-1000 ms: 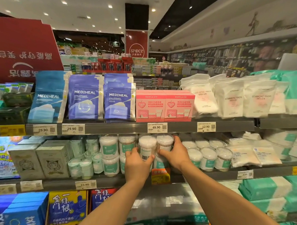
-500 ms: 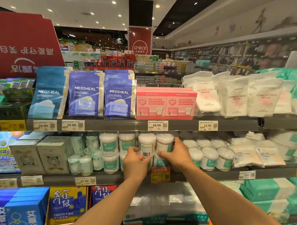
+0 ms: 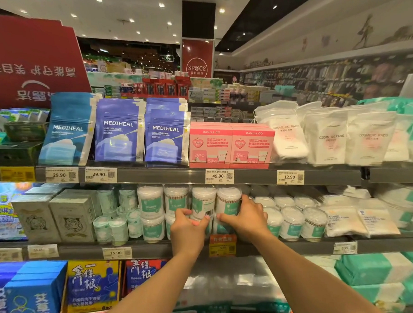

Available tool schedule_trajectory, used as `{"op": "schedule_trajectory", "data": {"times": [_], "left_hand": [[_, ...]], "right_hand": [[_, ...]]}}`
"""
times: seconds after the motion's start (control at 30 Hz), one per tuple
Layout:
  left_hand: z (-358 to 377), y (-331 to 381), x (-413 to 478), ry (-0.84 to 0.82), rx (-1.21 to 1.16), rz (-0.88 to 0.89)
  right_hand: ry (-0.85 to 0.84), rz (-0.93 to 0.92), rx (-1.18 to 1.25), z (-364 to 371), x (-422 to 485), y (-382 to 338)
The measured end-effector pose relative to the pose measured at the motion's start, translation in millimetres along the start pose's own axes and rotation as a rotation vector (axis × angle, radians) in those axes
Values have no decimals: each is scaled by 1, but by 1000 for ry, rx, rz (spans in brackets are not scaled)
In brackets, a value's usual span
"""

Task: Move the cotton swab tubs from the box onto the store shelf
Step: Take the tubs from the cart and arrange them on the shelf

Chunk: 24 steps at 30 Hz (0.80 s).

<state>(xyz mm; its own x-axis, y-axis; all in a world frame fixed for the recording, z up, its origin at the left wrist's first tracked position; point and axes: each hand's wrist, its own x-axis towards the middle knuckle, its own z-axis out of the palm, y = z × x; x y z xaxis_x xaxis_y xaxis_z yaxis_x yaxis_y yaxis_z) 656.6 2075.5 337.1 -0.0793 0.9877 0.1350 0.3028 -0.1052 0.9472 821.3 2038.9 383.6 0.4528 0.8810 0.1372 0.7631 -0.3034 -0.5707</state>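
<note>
Cotton swab tubs (image 3: 204,203), left hand (image 3: 188,230) and right hand (image 3: 248,222) grips curled round one each.
May topple off shelf (image 3: 157,249) if released crooked.

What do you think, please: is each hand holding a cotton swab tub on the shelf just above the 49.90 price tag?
Not quite. The head view shows the left hand and right hand each holding one of the cotton swab tubs on the shelf just below the 49.90 price tag, not above it.
</note>
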Motion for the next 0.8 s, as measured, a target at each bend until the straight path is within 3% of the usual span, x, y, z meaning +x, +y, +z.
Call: {"op": "schedule_trajectory", "data": {"times": [0.17, 0.8], "left_hand": [[2, 4, -4, -3, -9, 24], [-5, 6, -1, -14, -66, -50]], "right_hand": [[-36, 17, 68, 4, 0, 3], [-4, -10, -83, 10, 2, -2]]}}
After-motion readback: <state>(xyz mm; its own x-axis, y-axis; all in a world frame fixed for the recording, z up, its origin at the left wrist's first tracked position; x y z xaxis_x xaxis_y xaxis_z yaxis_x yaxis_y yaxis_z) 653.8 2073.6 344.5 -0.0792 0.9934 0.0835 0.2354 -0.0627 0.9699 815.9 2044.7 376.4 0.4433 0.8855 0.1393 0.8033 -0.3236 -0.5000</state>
